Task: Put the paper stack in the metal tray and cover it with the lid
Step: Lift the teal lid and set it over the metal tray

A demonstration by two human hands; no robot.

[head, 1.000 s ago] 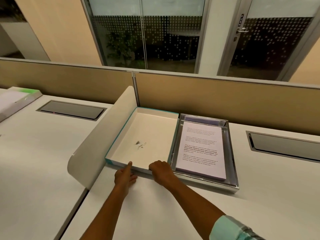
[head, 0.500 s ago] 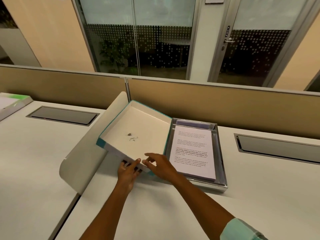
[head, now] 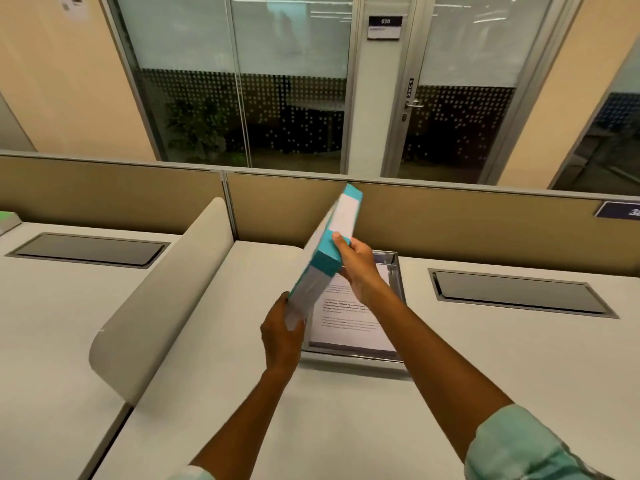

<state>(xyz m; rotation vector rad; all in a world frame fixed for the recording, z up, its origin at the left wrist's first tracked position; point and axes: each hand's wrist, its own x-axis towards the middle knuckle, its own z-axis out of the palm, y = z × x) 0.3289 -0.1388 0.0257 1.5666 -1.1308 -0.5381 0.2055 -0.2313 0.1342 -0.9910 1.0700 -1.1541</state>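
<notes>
Teal-edged lid (head: 325, 251) is now off the counter (head: 346, 427) and tipped up nearly on edge, where a second ago it lay flat, open side up, just left of the metal tray (head: 349, 358). Half a second ago only its near edge was lifted. Mid-flip, by the look of it.

Left hand (head: 282, 336) grips the lower near corner, fingers (head: 294, 323) wrapped around the white rim. Right hand (head: 358, 268) clamps the teal side wall higher up, thumb on the outer face, the other fingers hidden behind the lid. Both hands closed on the lid; neither is free.

Paper stack (head: 349, 317) sits inside the metal tray, printed side up, unchanged in place. Tray rests on the counter just right of the curved desk divider (head: 156, 306). The lid hangs over the tray's left half and hides its left wall.

Judgement: first half of the task is done, since the paper is already seated. Covering step is under way. The lid needs to turn further so its open side faces down, then line up with the tray rim before lowering. Risk: a corner catching the rim, or the lid landing skewed across the paper.
</notes>
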